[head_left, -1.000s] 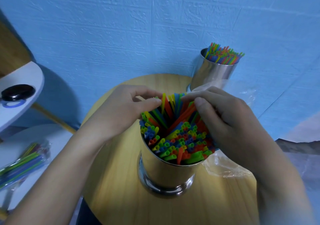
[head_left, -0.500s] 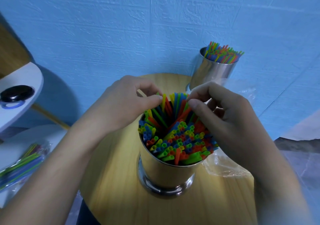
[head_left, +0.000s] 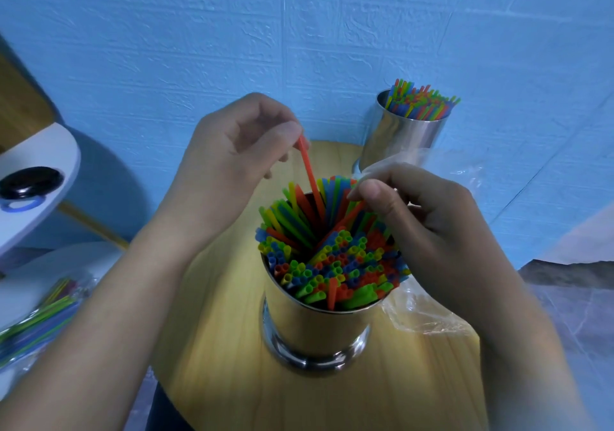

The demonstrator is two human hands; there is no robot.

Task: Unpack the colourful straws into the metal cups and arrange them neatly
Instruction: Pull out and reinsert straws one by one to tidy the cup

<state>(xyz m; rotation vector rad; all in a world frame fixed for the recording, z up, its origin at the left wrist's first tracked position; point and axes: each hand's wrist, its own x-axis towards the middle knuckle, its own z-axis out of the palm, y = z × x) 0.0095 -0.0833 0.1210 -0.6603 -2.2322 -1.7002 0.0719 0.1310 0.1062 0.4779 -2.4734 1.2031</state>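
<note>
The left hand [head_left: 232,161] pinches a red straw [head_left: 310,178] by its top, lower end among the straws [head_left: 332,264] packing the near cup [head_left: 315,327] on the table [head_left: 216,347]. The right hand [head_left: 428,227], fingers curled, pinches another at its right. The far cup [head_left: 398,138] stands full.

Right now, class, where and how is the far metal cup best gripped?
Probably grip the far metal cup round its bare steel side, coming from the right: it stands upright, and straws fill its mouth, barring a top grasp.
</note>
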